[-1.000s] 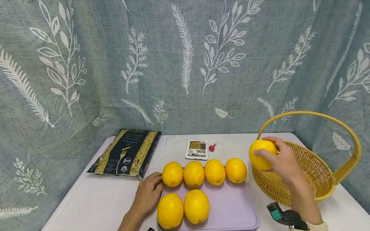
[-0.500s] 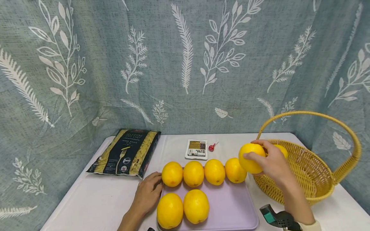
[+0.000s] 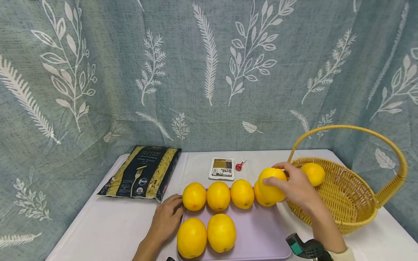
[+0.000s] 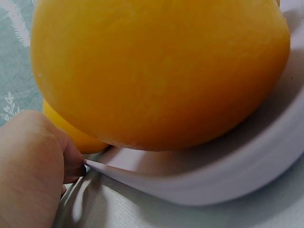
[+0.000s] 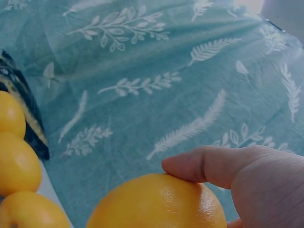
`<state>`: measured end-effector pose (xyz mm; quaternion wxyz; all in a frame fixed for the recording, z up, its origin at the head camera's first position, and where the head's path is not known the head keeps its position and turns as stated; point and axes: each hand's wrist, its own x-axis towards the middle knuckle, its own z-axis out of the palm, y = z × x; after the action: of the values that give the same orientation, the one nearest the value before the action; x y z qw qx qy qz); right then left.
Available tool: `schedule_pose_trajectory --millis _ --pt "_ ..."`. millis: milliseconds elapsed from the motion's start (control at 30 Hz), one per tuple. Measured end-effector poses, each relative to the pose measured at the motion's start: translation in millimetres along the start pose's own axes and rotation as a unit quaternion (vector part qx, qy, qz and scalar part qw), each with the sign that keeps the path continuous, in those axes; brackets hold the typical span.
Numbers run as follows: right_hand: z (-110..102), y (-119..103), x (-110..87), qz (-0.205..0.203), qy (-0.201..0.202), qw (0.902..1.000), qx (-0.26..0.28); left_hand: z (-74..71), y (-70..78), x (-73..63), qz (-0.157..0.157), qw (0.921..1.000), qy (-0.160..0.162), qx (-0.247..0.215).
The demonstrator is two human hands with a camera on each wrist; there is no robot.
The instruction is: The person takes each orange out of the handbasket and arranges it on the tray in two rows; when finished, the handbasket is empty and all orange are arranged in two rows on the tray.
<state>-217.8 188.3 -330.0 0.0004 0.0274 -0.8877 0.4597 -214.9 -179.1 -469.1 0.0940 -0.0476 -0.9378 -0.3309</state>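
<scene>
My right hand [image 3: 296, 185] grips an orange [image 3: 271, 184] above the right end of the back row on a lilac tray [image 3: 258, 233]. Seen from the right wrist, the thumb lies on top of that held orange [image 5: 161, 206]; the other fingers are mostly hidden. Behind it, another orange [image 3: 260, 197] is partly covered. Several oranges make up the back row, and two [image 3: 192, 238] sit at the tray's front left. My left hand [image 3: 167, 218] is at the tray's left edge; in the left wrist view its fingers pinch the rim [image 4: 213, 190] beside a large near orange [image 4: 161, 76].
A wicker basket [image 3: 343, 197] with a tall handle stands right of the tray, one orange [image 3: 312, 174] inside. Behind the tray lie a flat packet [image 3: 221, 168] and a red lollipop [image 3: 239, 166]. A penne bag [image 3: 140, 173] is back left, before a patterned curtain [image 3: 183, 72].
My right hand has carried its orange leftward and slightly down, from the basket's near rim to over the tray's back right. The orange in the basket has come into view. My left hand stays put.
</scene>
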Motion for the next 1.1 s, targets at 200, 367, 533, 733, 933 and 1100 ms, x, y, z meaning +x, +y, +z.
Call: schedule_pose_trajectory --millis 200,367,533,733,933,1100 --pt "8.1 -2.9 -0.4 0.011 -0.022 0.9997 -0.010 0.2 -0.3 0.3 -0.003 1.0000 -0.003 -0.001" --pt "14.9 -3.1 -0.2 0.025 -0.042 0.9988 0.008 0.0 0.1 0.2 -0.002 1.0000 -0.003 -0.001" --pt "22.1 -2.0 0.3 0.032 -0.062 0.9975 0.011 -0.1 0.2 0.3 -0.001 1.0000 -0.003 -0.003" --pt "32.0 0.7 2.3 0.053 -0.100 0.9936 0.008 0.1 0.4 0.0 -0.004 1.0000 -0.004 -0.004" --pt "38.9 2.3 1.3 0.064 -0.128 0.9897 0.005 0.3 0.4 0.2 -0.006 1.0000 -0.007 -0.003" --pt "44.2 2.0 0.1 0.056 -0.156 0.9862 -0.001 0.0 0.2 0.5 -0.006 0.9999 -0.007 -0.003"
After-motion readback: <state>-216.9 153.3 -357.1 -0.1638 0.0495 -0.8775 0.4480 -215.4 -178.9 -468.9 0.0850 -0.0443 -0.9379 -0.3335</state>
